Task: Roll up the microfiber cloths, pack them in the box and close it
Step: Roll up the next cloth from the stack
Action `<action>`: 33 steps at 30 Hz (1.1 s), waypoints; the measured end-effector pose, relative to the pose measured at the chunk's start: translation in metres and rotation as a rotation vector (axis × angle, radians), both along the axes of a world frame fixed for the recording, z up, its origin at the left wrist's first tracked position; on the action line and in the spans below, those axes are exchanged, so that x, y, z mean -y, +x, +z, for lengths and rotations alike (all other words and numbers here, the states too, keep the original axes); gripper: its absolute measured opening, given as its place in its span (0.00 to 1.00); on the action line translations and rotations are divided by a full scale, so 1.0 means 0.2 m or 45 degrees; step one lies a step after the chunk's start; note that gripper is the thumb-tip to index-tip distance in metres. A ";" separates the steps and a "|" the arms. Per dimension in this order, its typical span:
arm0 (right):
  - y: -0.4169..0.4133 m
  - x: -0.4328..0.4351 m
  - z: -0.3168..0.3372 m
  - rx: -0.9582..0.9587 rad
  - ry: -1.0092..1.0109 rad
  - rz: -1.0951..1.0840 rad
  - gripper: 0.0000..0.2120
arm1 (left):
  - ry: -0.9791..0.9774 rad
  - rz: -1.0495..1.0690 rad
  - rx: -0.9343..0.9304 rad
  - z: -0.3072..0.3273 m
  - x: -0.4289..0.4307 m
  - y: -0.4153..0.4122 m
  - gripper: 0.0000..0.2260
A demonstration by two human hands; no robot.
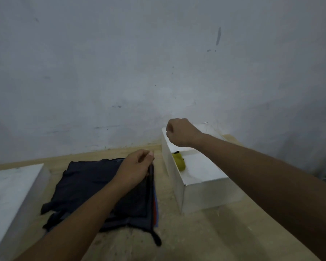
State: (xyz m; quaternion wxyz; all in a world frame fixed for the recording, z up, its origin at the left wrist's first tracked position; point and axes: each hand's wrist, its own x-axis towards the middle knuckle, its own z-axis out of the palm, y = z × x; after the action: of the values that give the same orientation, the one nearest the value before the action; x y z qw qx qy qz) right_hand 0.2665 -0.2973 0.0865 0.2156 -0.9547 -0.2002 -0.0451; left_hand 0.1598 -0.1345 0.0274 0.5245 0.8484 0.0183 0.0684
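A stack of flat microfiber cloths point(94, 189) lies on the wooden table, the top one dark navy, with red and blue edges showing at its right side. My left hand point(135, 168) pinches the right edge of the top dark cloth, which is lifted into a thin fold. To the right stands an open white box point(201, 194) with a rolled yellow cloth point(179, 162) inside at its far left. My right hand point(181, 131) hovers over the box's far end in a loose fist, nothing visible in it.
A white box lid point(11, 200) lies at the left edge of the table. A grey wall point(158, 63) rises right behind the table. Bare wood point(215, 238) shows in front of the box.
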 end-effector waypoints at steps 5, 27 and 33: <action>-0.28 -0.21 0.09 0.074 0.046 0.187 0.09 | 0.073 0.067 0.047 0.06 -0.19 -0.18 0.12; -0.67 -0.57 -0.79 -0.301 -0.299 0.254 0.16 | 0.430 0.365 -0.083 -0.53 -1.08 -0.59 0.09; -0.60 -0.53 -0.88 -0.214 -0.119 0.249 0.08 | 0.506 0.418 -0.115 -0.61 -1.15 -0.55 0.13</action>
State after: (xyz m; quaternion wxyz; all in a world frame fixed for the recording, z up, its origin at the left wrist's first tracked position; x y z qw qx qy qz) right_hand 0.1473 -0.1914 -0.0886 0.1901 -0.9401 -0.2755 0.0655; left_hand 0.0502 0.0946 -0.0938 0.3279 0.9227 0.1654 0.1170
